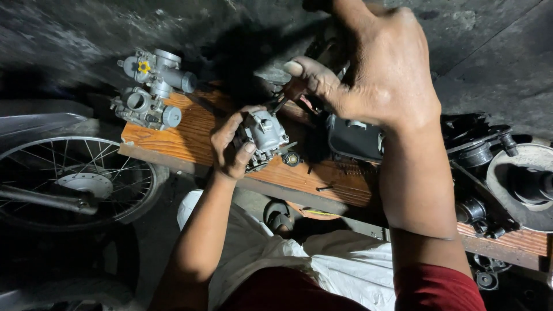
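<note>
My left hand (229, 145) grips a small grey metal carburetor (266, 133) and steadies it on a wooden plank (190, 124). My right hand (380, 69) is raised close to the camera, fingers closed around a dark slim tool (280, 102) whose tip meets the top of the carburetor. Most of the tool is hidden by the hand. A small round metal part (291, 158) lies on the plank just right of the carburetor.
Two more carburetors (151, 86) stand at the plank's far left end. A dark plastic tray (354, 138) sits behind my right wrist. Black engine parts (489, 167) crowd the right end. A spoked wheel (75, 181) lies at the left, below the plank.
</note>
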